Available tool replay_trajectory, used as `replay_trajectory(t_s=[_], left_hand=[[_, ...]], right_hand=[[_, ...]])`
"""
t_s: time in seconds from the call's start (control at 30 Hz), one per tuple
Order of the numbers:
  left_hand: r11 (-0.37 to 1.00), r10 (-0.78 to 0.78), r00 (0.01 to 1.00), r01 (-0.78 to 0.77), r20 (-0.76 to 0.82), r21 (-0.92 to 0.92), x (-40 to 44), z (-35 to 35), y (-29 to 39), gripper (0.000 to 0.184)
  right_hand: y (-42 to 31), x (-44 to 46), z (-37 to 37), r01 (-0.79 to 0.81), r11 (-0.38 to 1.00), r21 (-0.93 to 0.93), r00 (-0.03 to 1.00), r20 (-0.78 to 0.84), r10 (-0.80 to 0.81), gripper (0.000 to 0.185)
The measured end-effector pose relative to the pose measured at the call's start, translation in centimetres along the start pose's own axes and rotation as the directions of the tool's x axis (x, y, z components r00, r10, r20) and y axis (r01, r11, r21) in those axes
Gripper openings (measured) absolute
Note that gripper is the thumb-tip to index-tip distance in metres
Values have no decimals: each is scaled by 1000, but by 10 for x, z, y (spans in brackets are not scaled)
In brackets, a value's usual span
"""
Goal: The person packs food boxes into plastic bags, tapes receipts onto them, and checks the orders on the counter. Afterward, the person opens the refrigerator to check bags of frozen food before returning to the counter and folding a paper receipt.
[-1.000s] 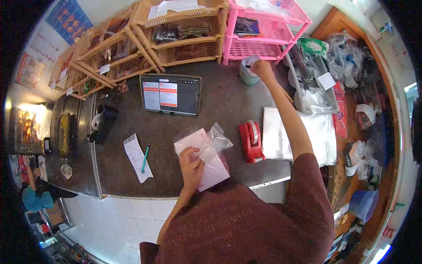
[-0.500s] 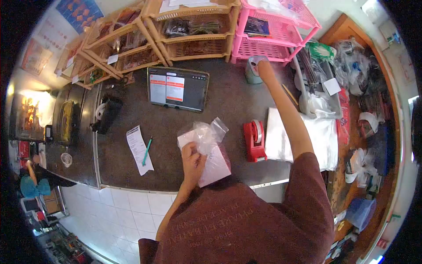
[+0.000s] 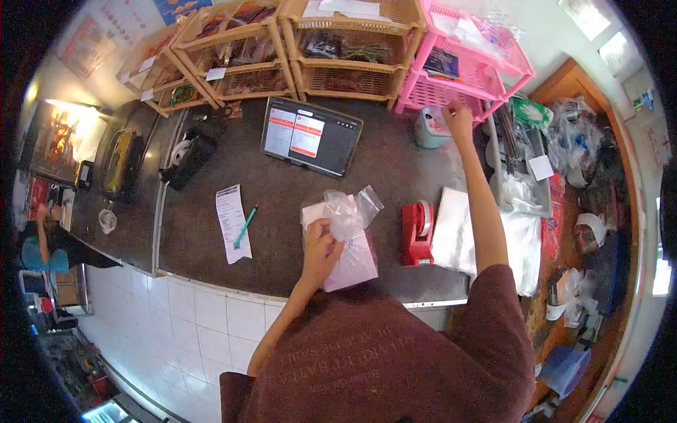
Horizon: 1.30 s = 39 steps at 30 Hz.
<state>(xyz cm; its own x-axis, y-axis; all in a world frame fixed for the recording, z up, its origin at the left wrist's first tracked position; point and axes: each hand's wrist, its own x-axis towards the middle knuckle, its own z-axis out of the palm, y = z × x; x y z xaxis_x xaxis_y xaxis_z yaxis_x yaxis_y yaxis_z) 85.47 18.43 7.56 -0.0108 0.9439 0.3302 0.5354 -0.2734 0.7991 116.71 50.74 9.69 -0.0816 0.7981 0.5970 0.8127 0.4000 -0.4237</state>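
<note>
- We find the left hand point(image 3: 322, 250) grasping the bagged box point(image 3: 357, 266), six o'clock on the bench point(image 3: 388, 158); keep its loose plastic point(image 3: 347, 220) pinned firmly.
- At one o'clock from it, right hand point(image 3: 459, 116) by the tub point(image 3: 427, 138); its grip we cannot tell. Avoid knocking the rim.

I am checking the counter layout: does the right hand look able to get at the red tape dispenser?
Probably yes: the right hand is at the container, and bare counter leads from there to the uncovered red tape dispenser.
</note>
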Motion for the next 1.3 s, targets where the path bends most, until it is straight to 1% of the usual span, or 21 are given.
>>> replay_trajectory(t_s=[0.03, 0.07, 0.1, 0.13, 0.2, 0.23, 0.27, 0.3, 0.33, 0.4, 0.5, 0.6, 0.7, 0.8, 0.9, 1.0, 1.03, 1.1, 1.13, 1.23, 1.3], left_hand=[[1000, 17, 1000, -17, 23, 24, 1, -1, -1, 15], [998, 34, 998, -36, 47, 48, 2, -3, -2, 15], [996, 50, 996, -55, 72, 72, 3, -4, -3, 17], [995, 71, 993, -77, 89, 64, 5, -7, -1, 19], [991, 116, 985, -123, 131, 45, 10, -14, 7, 23], [975, 155, 970, -181, 188, 126, 15, -21, 15, 23], [949, 191, 950, -243, 246, 203, 21, -29, 26, 23], [912, 218, 927, -305, 305, 275, 23, -34, 32, 23], [897, 215, 923, -316, 319, 310, 24, -36, 32, 25], [864, 198, 917, -330, 346, 380, 24, -41, 33, 29], [851, 310, 922, -378, 234, 363, 24, -48, 32, 28], [910, 250, 908, -339, 337, 238, 22, -46, 9, 27], [966, 209, 942, -241, 263, 97, 24, -45, -2, 16], [998, 5, 947, -24, 320, 55, 25, -48, -4, 11], [983, 183, 967, -175, 175, -61, 23, -42, -5, 9], [987, 158, 940, -146, 303, -62, 30, -50, -1, 9], [990, 141, 941, -128, 309, -63, 31, -49, -2, 9], [994, 108, 942, -92, 317, -65, 32, -49, -6, 10], [997, 61, 948, -40, 312, -73, 31, -50, -6, 11], [987, -112, 942, 143, 317, -77, 28, -54, -1, 16], [955, -259, 903, 292, 342, -48, 30, -55, 5, 19]], right_hand=[[-3, 1, -1, -78, 997, -15, 996, -50, 77, 20], [-6, -3, -4, -179, 963, 200, 983, 7, 181, 17], [-28, -13, -17, -280, 874, 398, 960, 86, 268, 15], [-50, -27, -25, -376, 734, 566, 925, 181, 334, 14], [-88, -63, -16, -362, 668, 650, 932, 254, 258, 10], [-118, -88, -14, -320, 721, 615, 943, 284, 176, 9], [-146, -110, -8, -357, 649, 671, 920, 372, 122, 9], [-173, -133, -7, -373, 646, 666, 887, 460, 38, 8], [-195, -152, -7, -387, 645, 660, 840, 540, -48, 9], [-222, -182, -9, -243, 651, 719, 790, 536, -298, 5], [-228, -193, -20, -448, 526, 723, 696, 651, -302, 7], [-228, -196, -22, -388, 557, 734, 695, 630, -346, 7], [-225, -206, -15, -373, 567, 734, 743, 603, -290, 8], [-215, -218, -5, -475, 564, 676, 729, 661, -178, 11], [-238, -205, -34, -489, 633, 600, 699, 704, -128, 17], [-238, -202, -31, -320, 698, 641, 772, 603, -200, 22], [-246, -193, -43, -375, 723, 580, 738, 659, -146, 28], [-230, -204, -23, -398, 700, 593, 725, 671, -155, 27], [-228, -206, -19, -409, 688, 600, 718, 676, -162, 27], [-226, -216, -22, -298, 731, 614, 794, 584, -167, 26], [-243, -234, -27, -243, 780, 577, 895, 444, -50, 25]])
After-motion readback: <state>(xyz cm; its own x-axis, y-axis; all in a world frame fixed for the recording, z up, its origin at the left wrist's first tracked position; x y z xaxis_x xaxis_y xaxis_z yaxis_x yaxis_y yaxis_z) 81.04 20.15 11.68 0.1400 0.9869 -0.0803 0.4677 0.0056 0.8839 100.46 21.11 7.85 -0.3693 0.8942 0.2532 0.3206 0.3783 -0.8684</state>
